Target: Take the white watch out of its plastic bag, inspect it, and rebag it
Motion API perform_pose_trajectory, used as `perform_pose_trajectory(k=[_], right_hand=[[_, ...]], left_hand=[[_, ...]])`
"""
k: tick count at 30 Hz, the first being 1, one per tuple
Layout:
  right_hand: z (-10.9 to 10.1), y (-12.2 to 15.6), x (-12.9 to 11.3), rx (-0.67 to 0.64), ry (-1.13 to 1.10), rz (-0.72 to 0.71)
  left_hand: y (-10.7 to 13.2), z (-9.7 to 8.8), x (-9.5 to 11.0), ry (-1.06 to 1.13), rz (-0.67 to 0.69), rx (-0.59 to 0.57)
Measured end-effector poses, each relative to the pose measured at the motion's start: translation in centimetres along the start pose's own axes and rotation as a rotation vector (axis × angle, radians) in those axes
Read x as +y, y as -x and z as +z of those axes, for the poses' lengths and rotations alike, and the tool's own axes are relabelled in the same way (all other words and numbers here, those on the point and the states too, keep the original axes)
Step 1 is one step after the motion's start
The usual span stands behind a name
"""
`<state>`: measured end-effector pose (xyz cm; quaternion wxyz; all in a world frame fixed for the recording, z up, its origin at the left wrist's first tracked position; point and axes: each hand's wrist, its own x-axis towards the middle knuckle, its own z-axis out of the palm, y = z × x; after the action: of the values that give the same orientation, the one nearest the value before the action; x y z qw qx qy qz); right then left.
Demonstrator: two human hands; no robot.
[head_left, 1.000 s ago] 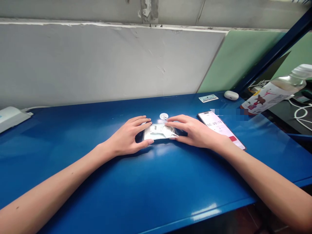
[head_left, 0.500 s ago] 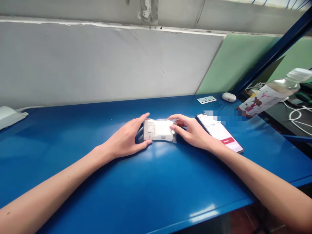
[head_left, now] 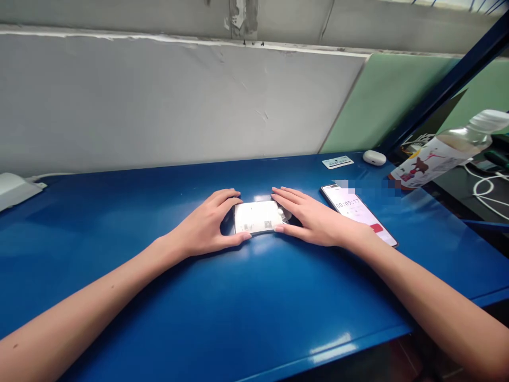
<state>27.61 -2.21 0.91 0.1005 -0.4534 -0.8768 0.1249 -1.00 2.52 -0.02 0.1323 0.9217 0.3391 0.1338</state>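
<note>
A small white packet in a clear plastic bag (head_left: 256,216) lies on the blue table between my hands. It has small printed marks near its lower edge, and glare washes out much of its face. My left hand (head_left: 210,223) is curved round the packet's left end, thumb at the near edge and fingers at the far edge. Around the right end is my right hand (head_left: 312,217), its thumb on the near corner and its fingers stretched along the far side. The bag's crumpled right end is partly covered by that hand.
A phone showing a timer (head_left: 360,215) lies just right of my right hand. Behind it are a card (head_left: 338,162) and a white earbud case (head_left: 374,158). A drink bottle (head_left: 441,154) leans at the right. A white device (head_left: 16,191) sits far left, on the blue table (head_left: 222,313).
My right hand has gone from pinching the packet's right end to spreading round it. The packet's face looks brighter and its printing differs. My left fingers have shifted slightly.
</note>
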Motion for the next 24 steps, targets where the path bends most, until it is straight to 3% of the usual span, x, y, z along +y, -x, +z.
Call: perform_pose_trajectory(k=[19,24], right_hand=[[0.02,-0.06,-0.14,-0.08,0.017,0.096],[-0.25,0.02,-0.04,-0.031,0.035,0.069]], left_hand=[[-0.11,0.07,0.04,0.02,0.042,0.065],[-0.06,0.19,-0.03,0.011,0.064,0.073]])
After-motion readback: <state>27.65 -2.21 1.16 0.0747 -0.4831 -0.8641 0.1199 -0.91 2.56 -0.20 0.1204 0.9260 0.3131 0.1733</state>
